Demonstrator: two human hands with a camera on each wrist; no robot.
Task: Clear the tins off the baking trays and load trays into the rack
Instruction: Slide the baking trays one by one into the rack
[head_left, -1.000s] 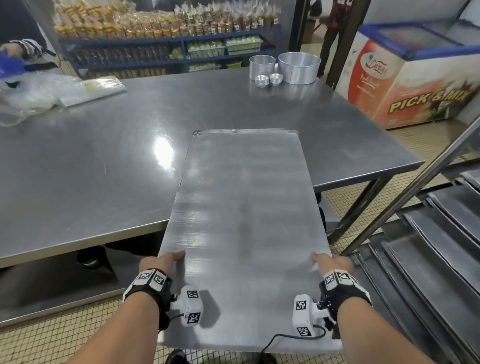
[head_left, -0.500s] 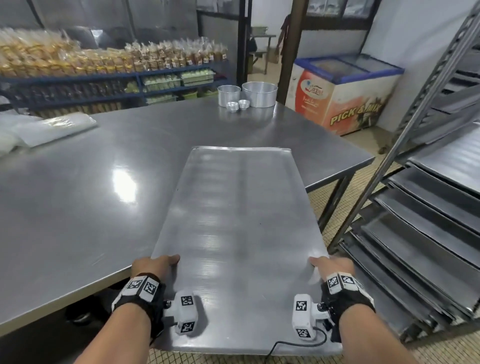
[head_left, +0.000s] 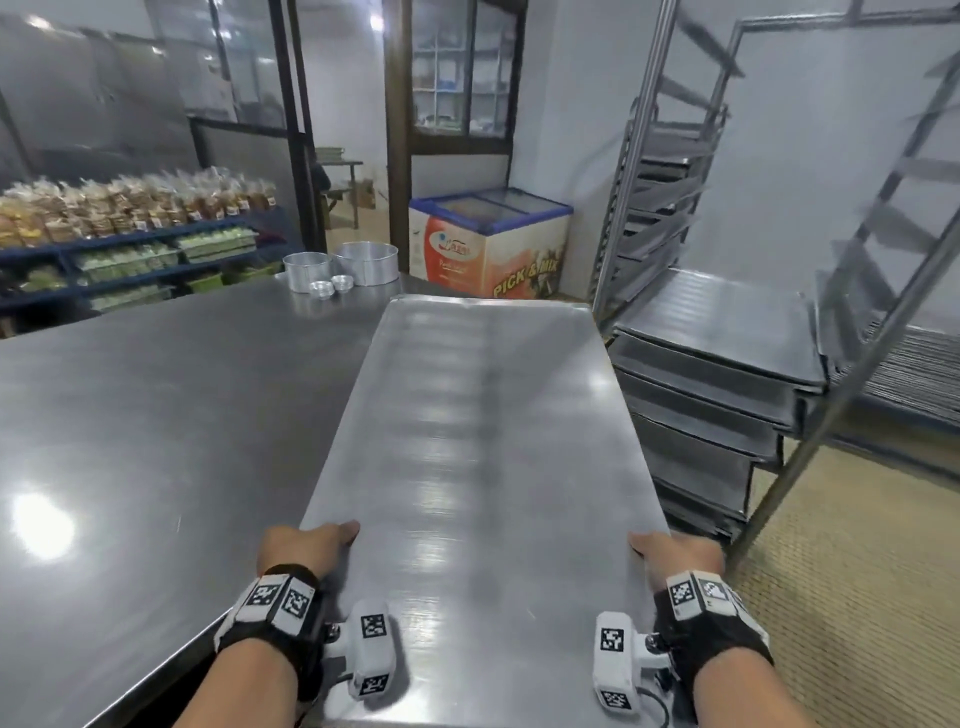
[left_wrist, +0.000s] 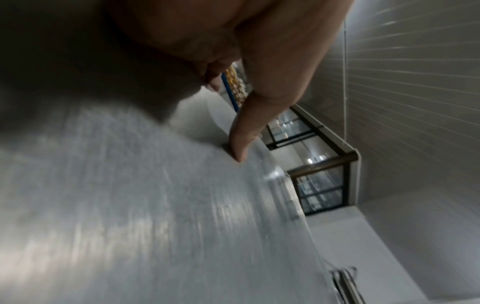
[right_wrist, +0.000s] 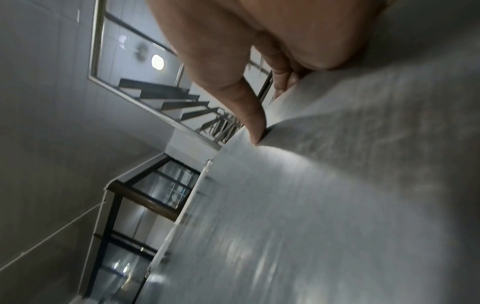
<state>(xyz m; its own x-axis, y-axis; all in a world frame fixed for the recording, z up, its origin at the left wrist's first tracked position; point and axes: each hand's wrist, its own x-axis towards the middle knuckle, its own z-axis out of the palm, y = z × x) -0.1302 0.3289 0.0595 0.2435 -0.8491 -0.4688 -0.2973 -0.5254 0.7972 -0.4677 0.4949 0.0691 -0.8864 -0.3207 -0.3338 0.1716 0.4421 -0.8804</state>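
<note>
Gripping the baking tray (head_left: 483, 441) at its near corners, left hand (head_left: 306, 545) and right hand (head_left: 675, 553) hold it above the table (head_left: 156, 415); keep it level and square to the rack (head_left: 711, 364) on the right.

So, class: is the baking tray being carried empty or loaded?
Empty: the baking tray shows only bare metal; the tins sit on the table.

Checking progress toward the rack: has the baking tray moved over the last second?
Yes. The baking tray has swung right off the steel table, toward the rack.
</note>
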